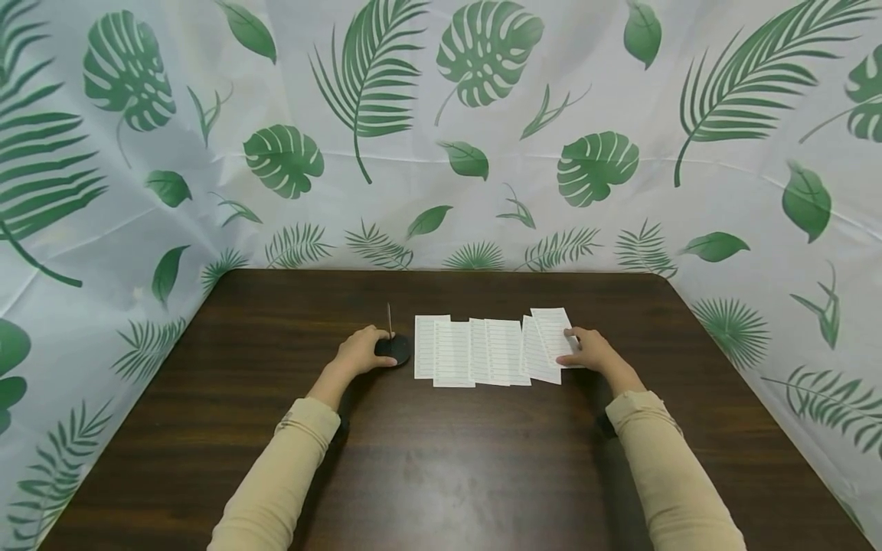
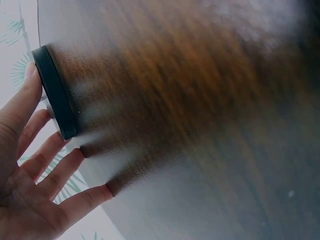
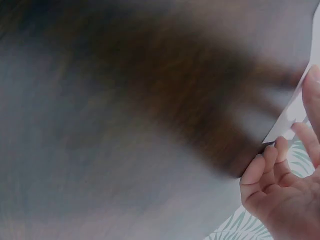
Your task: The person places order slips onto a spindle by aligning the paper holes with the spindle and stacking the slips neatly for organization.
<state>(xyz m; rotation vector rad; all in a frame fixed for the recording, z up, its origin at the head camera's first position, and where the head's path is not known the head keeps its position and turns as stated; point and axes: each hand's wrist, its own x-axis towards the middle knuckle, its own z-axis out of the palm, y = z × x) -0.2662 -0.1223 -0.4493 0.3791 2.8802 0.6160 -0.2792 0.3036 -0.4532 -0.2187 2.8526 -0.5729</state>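
Note:
A receipt spike with a round black base (image 1: 394, 350) and a thin upright metal pin stands left of a row of paper slips. My left hand (image 1: 360, 350) holds the base by its rim, thumb on the near side and fingers behind; the left wrist view shows the dark base (image 2: 56, 95) edge-on. Several white printed slips (image 1: 453, 356) lie overlapping in a row. At the row's right end, my right hand (image 1: 594, 352) pinches the tilted last slip (image 1: 550, 329) at its right edge. A corner of white paper (image 3: 286, 117) shows by the thumb in the right wrist view.
The dark wooden table (image 1: 441, 467) extends around the slips and both forearms. Behind it and at the sides hangs a white cloth (image 1: 413, 199) with green leaf prints, meeting the table's far edge.

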